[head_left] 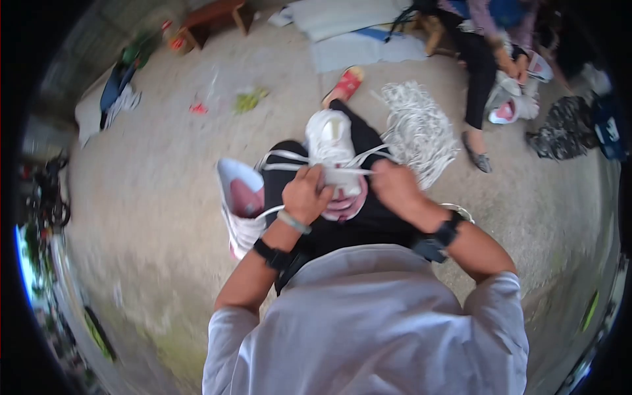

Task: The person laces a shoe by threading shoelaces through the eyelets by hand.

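Observation:
A white sneaker (329, 141) with a pink inside rests on my lap, its toe pointing away from me. My left hand (305, 195) is closed at the left side of its opening, thumb against the tongue; whether it also pinches a lace is hidden. On the other side, my right hand (398, 191), slightly blurred, is closed on a white shoelace (352, 171) stretched across the shoe. Loose lace loops hang out to both sides. Beside my left leg is a second white sneaker (240, 197), pink inside, with a lace running from it towards my left hand.
A heap of white laces (418, 128) lies on the concrete floor beyond my right hand. Another person (477, 66) sits at the upper right, hands on white shoes (510, 105). A black plastic bag (563, 131) is farther right. A wooden bench (214, 20) stands at the back.

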Motion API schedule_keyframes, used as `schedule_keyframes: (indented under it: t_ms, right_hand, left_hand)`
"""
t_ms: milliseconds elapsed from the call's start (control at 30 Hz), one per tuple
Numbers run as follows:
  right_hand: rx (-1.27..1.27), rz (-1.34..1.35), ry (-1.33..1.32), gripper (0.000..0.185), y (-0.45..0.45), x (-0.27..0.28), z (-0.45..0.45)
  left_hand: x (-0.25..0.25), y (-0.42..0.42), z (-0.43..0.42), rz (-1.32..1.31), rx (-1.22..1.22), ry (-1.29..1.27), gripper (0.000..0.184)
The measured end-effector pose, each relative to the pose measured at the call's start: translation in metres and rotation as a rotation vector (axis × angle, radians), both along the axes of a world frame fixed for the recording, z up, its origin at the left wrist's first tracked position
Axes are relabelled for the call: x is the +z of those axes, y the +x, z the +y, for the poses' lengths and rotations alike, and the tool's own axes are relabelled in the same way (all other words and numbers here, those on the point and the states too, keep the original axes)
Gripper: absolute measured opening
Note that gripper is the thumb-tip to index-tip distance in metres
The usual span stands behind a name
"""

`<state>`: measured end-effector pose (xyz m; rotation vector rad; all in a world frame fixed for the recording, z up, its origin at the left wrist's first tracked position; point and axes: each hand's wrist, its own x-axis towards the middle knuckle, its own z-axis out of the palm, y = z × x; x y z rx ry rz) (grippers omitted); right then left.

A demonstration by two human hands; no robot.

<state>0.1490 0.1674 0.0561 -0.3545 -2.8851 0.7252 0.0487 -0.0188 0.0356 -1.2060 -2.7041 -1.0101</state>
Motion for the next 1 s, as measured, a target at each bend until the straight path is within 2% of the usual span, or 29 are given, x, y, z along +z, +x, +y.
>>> schedule_keyframes:
  t_ms: [100,167,267,300,333,400,433,500,600,667,700,733,767,800,833,900,933,1000]
  right_hand:
    - [-0.16,0.201,-0.093,0.007,0.058,-0.028,0.071]
    - [-0.264,0.18,-0.388,0.003,0.086,-0.031,0.1]
    - [-0.244,0.128,-0.428,0.001,0.103,-0.059,0.116]
    - [-0.236,-0.045,-0.355,0.007,0.103,-0.068,0.118]
    - [-0.228,-0.043,-0.366,0.007,0.091,-0.055,0.108]
    - [-0.045,0.051,-0.045,0.017,0.067,-0.028,0.081]
    - [-0.004,0.07,-0.06,0.027,0.055,-0.025,0.075]
    - [0.087,0.142,-0.089,0.029,0.028,-0.021,0.061]
    - [0.23,0.241,-0.111,0.037,0.004,-0.024,0.038]
    - [0.245,0.203,-0.109,0.034,-0.004,-0.023,0.029]
    - [0.232,0.193,-0.175,0.027,-0.008,-0.028,0.027]
    - [0.225,0.216,-0.244,0.019,-0.013,-0.034,0.02]
    - [0.246,0.19,-0.245,0.017,-0.014,-0.047,0.02]
    - [0.227,0.151,-0.169,0.015,-0.01,-0.047,0.019]
    - [0.197,0.171,-0.189,0.014,-0.008,-0.045,0.019]
    - [0.214,0.202,-0.107,0.018,-0.006,-0.042,0.018]
    - [0.222,0.171,-0.154,0.018,-0.007,-0.042,0.017]
    - [0.194,0.198,-0.245,0.015,-0.011,-0.045,0.016]
  left_hand:
    - [-0.01,0.002,-0.004,-0.003,0.02,-0.028,0.039]
    - [-0.013,0.004,-0.002,-0.025,0.03,-0.011,0.039]
    - [0.001,-0.004,0.003,-0.126,0.024,0.034,0.034]
    - [0.002,-0.01,0.003,-0.053,0.048,0.089,0.033]
    - [0.005,-0.016,0.004,0.021,0.073,0.142,0.032]
    - [0.01,-0.034,0.008,0.192,0.11,0.068,0.036]
    - [0.009,-0.041,0.009,0.214,0.104,-0.002,0.038]
    - [0.004,-0.058,0.013,0.24,0.101,-0.077,0.04]
    - [-0.016,-0.077,0.013,0.267,0.043,-0.148,0.033]
    - [-0.022,-0.085,0.011,0.244,-0.043,-0.253,0.019]
    - [-0.03,-0.085,0.011,0.249,-0.057,-0.172,0.009]
    - [-0.032,-0.082,0.009,0.256,-0.046,-0.244,0.008]
    - [-0.042,-0.087,0.003,0.354,-0.135,-0.236,0.007]
    - [-0.039,-0.085,0.001,0.205,-0.148,-0.162,0.016]
    - [-0.041,-0.08,0.001,0.262,-0.129,-0.086,0.025]
    - [-0.044,-0.078,-0.007,0.184,-0.157,-0.159,0.036]
    - [-0.041,-0.071,-0.006,0.238,-0.15,-0.123,0.041]
    - [-0.032,-0.066,-0.003,0.284,-0.192,-0.162,0.042]
